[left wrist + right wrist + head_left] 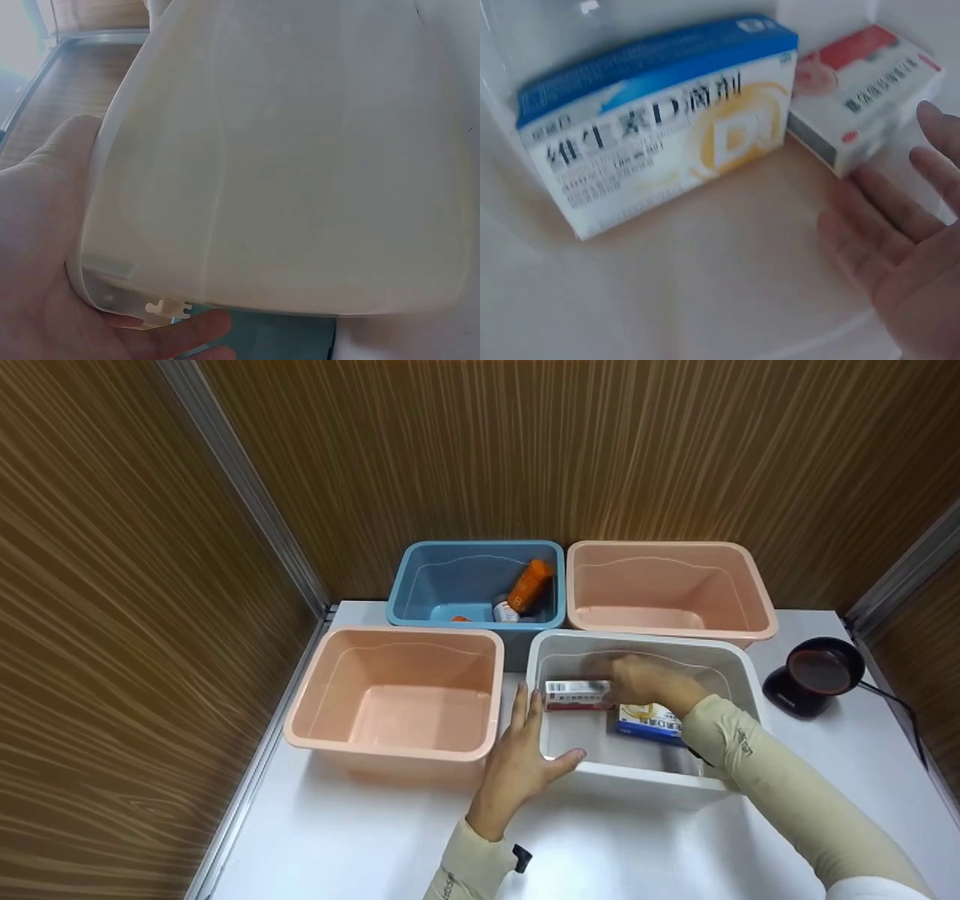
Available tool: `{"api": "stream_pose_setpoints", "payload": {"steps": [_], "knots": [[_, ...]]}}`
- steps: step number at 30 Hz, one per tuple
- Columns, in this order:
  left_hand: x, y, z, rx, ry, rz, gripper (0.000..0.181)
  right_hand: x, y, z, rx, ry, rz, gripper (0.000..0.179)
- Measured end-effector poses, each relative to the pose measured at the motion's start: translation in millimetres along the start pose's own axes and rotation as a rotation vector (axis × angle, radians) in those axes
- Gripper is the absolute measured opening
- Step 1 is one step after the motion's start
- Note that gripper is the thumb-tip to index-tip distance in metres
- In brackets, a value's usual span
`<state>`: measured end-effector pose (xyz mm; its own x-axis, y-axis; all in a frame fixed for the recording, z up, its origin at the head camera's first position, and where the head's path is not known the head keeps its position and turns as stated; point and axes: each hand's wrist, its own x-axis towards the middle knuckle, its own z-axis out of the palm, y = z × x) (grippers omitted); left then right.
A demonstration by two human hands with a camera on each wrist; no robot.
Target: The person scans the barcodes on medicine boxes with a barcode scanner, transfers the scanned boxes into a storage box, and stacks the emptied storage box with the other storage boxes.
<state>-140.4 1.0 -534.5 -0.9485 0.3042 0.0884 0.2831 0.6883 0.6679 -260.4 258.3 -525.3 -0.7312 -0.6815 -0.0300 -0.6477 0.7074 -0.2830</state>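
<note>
My left hand (523, 759) rests at the near left corner of a white bin (637, 771), its fingers straight along the side and the thumb at the front rim. In the left wrist view the bin's outer wall (277, 165) fills most of the picture. Inside that bin, my right hand (922, 262) reaches down with spread, loosely bent fingers, blurred in the head view. Its fingertips are right by a red-and-white medicine box (874, 90) and hold nothing. A blue-and-white vitamin D drops box (667, 127) stands next to it, partly covered by the right forearm in the head view.
A blue bin (476, 624) behind holds an orange bottle (529, 585) and a white bottle (505, 612). Pink bins stand at the left (394, 753) and back right (671, 544). A black corded device (814, 676) sits at the right. Wood-grain walls enclose the table (360, 840).
</note>
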Motion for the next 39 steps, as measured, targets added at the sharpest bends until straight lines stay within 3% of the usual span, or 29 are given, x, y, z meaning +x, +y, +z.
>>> {"api": "stream_pose_setpoints", "payload": {"steps": [4, 9, 13, 20, 26, 34, 39], "knots": [[-0.7, 2.1, -0.5, -0.001, 0.002, 0.001, 0.109, -1.8, 0.5, 7.5, -0.065, -0.022, 0.016, 0.049], [-0.2, 5.8, 0.0, -0.005, -0.003, 0.004, 0.109, -6.1, 3.4, 9.0, -0.160, -0.028, 0.022, 0.026], [0.5, 7.8, 0.2, 0.001, 0.011, 0.015, 0.109, -7.9, 5.6, 2.4, -0.154, -0.019, 0.037, 0.016], [1.4, 6.6, 0.0, 0.040, 0.023, 0.013, 0.111, -12.9, 9.2, -18.1, 0.058, 0.009, 0.082, 0.022], [3.7, 4.9, 1.4, 0.036, -0.006, -0.005, 0.111, -27.6, 10.0, -41.7, 0.388, 0.007, 0.202, 0.044], [3.2, 3.9, 3.2, -0.003, -0.036, -0.052, 0.110, -56.0, 1.4, -72.9, 0.786, 0.051, 0.253, 0.041], [2.4, 2.8, 1.2, -0.004, -0.035, -0.062, 0.108, -72.1, -9.6, -87.6, 0.893, 0.125, 0.253, 0.044]]}}
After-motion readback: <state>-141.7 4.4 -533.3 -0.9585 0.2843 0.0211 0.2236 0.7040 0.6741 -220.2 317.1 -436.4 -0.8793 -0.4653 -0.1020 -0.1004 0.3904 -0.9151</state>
